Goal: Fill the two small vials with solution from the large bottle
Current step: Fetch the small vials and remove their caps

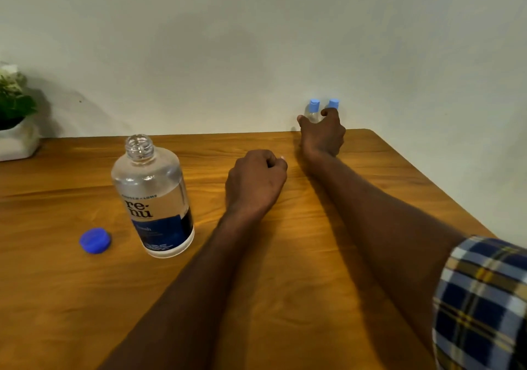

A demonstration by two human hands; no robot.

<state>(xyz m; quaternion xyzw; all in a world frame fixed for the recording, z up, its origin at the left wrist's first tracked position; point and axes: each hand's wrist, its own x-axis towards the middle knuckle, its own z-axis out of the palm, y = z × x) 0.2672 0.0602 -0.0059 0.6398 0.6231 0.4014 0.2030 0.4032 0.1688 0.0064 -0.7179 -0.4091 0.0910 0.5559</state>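
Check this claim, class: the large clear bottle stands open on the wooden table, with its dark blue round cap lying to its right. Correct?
Not quite. The head view shows the dark blue round cap lying to the left of the large clear bottle, which does stand open on the wooden table.

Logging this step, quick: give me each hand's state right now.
Left hand: curled into a fist on the table, holding nothing.
Right hand: reaching the two small vials by the wall, fingers curled round them.

Single head-worn wide-angle camera looked forward and down across the brown wooden table [285, 298] toward the pale wall [256, 41], arms close below.
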